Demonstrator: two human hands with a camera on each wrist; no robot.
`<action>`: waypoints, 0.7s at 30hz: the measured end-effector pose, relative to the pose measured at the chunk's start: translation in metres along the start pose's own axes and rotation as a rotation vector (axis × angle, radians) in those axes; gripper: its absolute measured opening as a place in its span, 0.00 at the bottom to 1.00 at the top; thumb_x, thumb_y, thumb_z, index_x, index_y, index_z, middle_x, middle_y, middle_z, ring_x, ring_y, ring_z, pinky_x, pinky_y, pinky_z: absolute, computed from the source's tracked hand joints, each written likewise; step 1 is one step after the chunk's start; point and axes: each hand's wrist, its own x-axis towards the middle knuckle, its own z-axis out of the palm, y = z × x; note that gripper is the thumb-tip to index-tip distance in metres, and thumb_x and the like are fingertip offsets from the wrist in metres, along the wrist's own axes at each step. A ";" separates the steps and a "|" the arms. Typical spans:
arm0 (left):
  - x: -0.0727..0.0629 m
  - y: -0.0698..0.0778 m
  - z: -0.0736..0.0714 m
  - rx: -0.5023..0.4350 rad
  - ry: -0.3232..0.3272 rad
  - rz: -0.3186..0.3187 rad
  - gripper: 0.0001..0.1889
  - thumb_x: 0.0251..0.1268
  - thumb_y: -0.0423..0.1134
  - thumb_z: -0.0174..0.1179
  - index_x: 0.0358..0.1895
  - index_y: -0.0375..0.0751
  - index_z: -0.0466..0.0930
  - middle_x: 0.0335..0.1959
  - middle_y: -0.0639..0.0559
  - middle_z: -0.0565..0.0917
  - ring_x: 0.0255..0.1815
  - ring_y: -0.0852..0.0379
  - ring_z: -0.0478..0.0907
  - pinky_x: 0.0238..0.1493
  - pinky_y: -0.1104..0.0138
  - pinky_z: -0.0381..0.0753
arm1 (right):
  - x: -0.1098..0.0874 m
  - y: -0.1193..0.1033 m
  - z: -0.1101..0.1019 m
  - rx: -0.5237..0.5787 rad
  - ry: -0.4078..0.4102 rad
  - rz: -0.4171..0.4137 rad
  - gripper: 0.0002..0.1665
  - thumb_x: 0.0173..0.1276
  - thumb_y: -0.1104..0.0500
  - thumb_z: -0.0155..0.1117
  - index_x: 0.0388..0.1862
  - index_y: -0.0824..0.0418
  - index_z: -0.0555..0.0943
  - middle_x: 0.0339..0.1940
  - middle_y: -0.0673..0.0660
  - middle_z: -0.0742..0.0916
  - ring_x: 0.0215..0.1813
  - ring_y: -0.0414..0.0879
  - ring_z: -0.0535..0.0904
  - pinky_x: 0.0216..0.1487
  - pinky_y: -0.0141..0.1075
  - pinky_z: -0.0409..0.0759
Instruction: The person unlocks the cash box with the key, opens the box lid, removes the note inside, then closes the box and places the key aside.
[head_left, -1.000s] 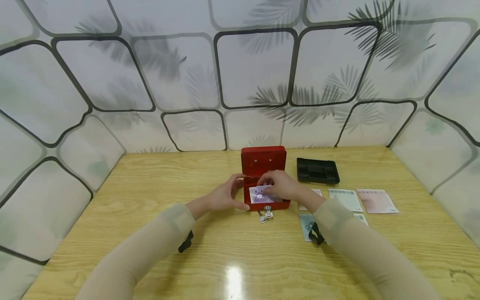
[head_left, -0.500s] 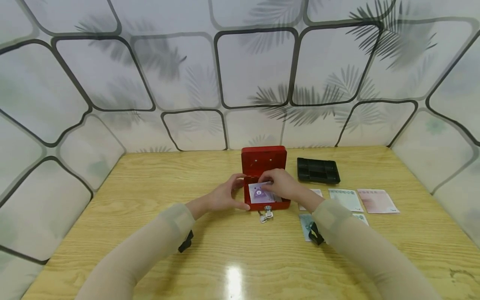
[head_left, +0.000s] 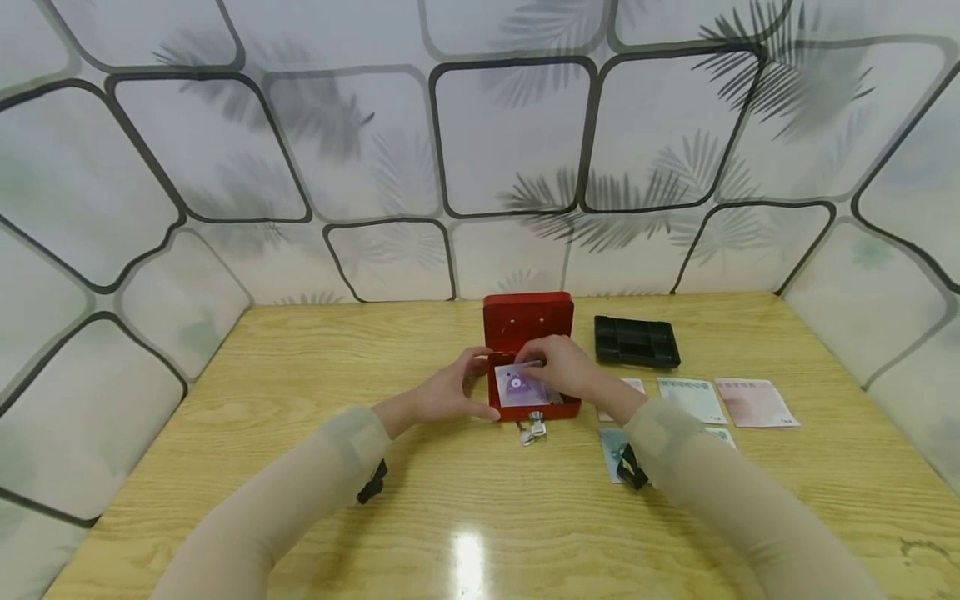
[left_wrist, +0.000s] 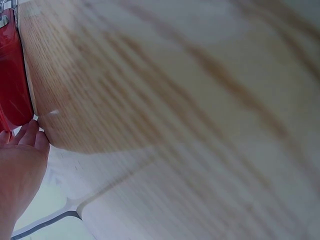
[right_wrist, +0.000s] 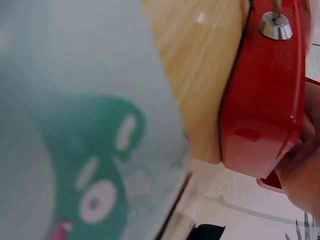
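A small red cash box (head_left: 517,414) stands on the table with its lid raised at the back. My left hand (head_left: 442,394) holds its left end, thumb at the front corner and fingers by the back. In the left wrist view the fingertips (left_wrist: 30,135) meet the red box (left_wrist: 12,85). Inside the box lies a purple booklet (head_left: 516,385) printed with a cartoon figure. My right hand (head_left: 567,367) reaches over the box's right part and pinches this booklet at its upper right. Keys (head_left: 534,429) hang from the front lock.
A black compartment tray (head_left: 636,342) lies behind and right of the box. Right of the box are a pale green booklet (head_left: 690,398), a pink one and a teal booklet (head_left: 611,454), partly under my right forearm. A patterned fabric wall (head_left: 510,142) closes off the back.
The purple booklet has shifted slightly left and back in the box, showing more of its cover. My right hand has risen slightly with it. The left hand stays put.
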 end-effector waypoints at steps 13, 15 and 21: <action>-0.002 0.003 0.000 0.006 -0.005 -0.011 0.47 0.54 0.41 0.73 0.72 0.45 0.50 0.71 0.41 0.65 0.72 0.46 0.60 0.72 0.52 0.52 | -0.005 -0.006 -0.014 0.123 0.021 -0.048 0.06 0.68 0.63 0.64 0.43 0.59 0.85 0.42 0.53 0.87 0.45 0.49 0.80 0.54 0.47 0.78; -0.002 0.003 -0.001 0.009 -0.008 -0.013 0.47 0.54 0.41 0.73 0.72 0.45 0.50 0.71 0.42 0.64 0.72 0.47 0.60 0.72 0.53 0.53 | -0.008 -0.008 -0.017 0.119 0.030 -0.051 0.07 0.69 0.63 0.64 0.44 0.59 0.85 0.43 0.53 0.87 0.47 0.50 0.80 0.55 0.48 0.78; 0.000 0.002 0.000 0.013 -0.008 -0.014 0.47 0.54 0.42 0.74 0.72 0.45 0.50 0.71 0.42 0.64 0.72 0.47 0.60 0.72 0.54 0.54 | -0.016 -0.009 -0.029 0.114 0.066 -0.035 0.07 0.70 0.62 0.63 0.44 0.59 0.85 0.44 0.54 0.86 0.47 0.51 0.80 0.54 0.48 0.78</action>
